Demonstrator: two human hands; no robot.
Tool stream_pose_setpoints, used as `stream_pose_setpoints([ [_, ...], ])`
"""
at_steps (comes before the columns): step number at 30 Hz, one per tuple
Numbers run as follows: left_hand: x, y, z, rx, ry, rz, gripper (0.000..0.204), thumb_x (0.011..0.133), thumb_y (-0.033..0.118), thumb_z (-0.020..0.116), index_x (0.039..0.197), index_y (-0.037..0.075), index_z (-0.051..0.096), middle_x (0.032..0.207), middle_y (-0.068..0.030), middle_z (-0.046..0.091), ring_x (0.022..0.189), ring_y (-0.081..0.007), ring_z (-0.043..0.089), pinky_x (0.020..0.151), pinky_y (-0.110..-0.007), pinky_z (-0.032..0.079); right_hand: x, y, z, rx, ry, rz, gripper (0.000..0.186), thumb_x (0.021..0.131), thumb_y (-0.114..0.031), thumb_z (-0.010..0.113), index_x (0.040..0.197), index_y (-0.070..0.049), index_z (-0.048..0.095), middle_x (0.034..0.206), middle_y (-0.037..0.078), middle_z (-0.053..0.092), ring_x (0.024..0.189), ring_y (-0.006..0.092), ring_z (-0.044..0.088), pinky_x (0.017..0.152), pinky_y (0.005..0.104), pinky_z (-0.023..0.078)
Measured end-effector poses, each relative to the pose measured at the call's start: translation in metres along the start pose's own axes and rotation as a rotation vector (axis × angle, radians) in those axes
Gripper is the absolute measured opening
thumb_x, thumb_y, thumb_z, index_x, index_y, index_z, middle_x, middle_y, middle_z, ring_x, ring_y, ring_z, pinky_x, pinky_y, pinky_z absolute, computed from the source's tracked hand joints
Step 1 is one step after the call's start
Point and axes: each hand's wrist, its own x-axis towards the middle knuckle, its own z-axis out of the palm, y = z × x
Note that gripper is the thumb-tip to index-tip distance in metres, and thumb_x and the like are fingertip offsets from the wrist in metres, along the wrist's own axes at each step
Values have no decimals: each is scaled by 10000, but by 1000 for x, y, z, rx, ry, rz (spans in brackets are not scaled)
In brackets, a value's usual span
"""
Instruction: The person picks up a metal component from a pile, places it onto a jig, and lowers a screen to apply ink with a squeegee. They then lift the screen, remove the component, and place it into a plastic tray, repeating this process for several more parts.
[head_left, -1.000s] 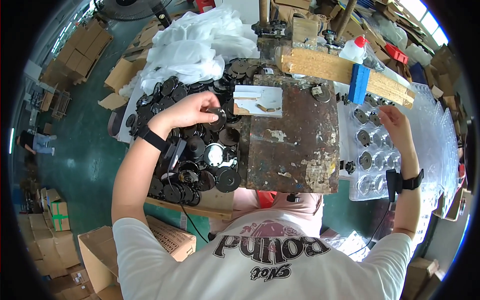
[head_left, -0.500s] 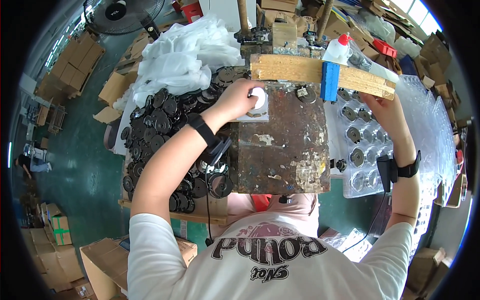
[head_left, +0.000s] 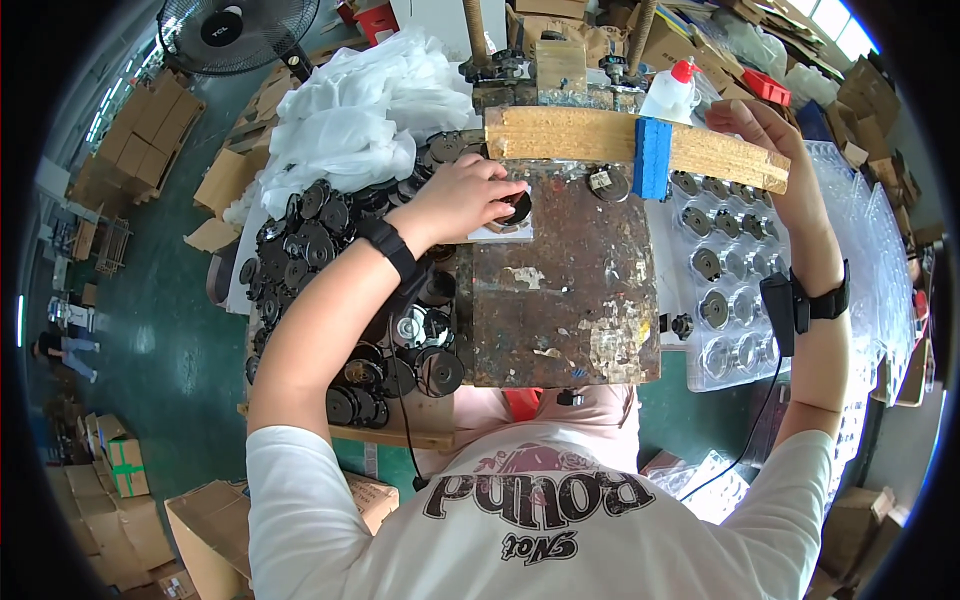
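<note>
My left hand (head_left: pixel 462 202) reaches over a white square pad (head_left: pixel 515 233) at the left edge of the stained work board (head_left: pixel 560 280). Its fingers curl over the near rim of a round black disc (head_left: pixel 517 208) on that pad; the thumb is hidden. At the upper right, my right hand (head_left: pixel 757 128) is raised behind the right end of a long wooden bar (head_left: pixel 570 137) with a blue band (head_left: pixel 653 158) round it. The right fingers are stretched out, with nothing seen in them. Part of this hand is hidden by the bar.
Many black discs (head_left: pixel 318 245) lie heaped at the left, beside a pile of white film bags (head_left: pixel 345 120). A clear compartment tray (head_left: pixel 733 372) with some dark round parts stands at the right. Behind the bar is a white bottle with a red cap (head_left: pixel 671 92).
The white round face under my left hand is gone from sight; a black disc now shows there. My right hand has left the bar's end and risen behind it.
</note>
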Motion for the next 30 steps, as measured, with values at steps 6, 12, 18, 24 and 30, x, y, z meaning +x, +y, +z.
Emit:
stream_pose_setpoints([
  [6,-6,-10,-24,25,-180,153,392,826,283,618,1182,121,592,1128,-60,591,1091,-274,506,916,-387,419,6,-5,-6,146,-131,114,282,940,-237,518,1069,2,596,981,56,633,916,113,596,827,243,470],
  [12,-45,17,-37,-525,-25,-50,524,855,225,612,1321,74,427,1061,-116,607,933,-254,588,858,-351,458,19,-6,4,-180,-531,187,288,896,-149,576,1157,-29,549,1028,47,615,895,107,592,795,245,481],
  [18,-68,63,-19,-1139,-96,-317,709,896,224,580,1421,13,154,932,-136,628,783,-189,616,746,-277,481,53,8,85,-530,-332,-176,371,806,-166,661,1141,-47,555,981,62,622,855,169,603,760,302,493],
  [24,-69,61,-8,-895,-189,-376,755,882,253,602,1419,-7,139,874,-125,644,754,-191,615,703,-284,481,60,12,139,-905,-411,-312,304,733,-174,694,997,-41,619,904,115,615,831,291,593,746,361,492],
  [30,-71,58,-1,-899,-163,-336,766,871,267,615,1421,8,149,863,-123,651,728,-193,616,667,-299,481,6,4,142,-701,-516,-434,237,708,-150,693,907,-36,637,845,125,605,823,310,579,734,373,486],
])
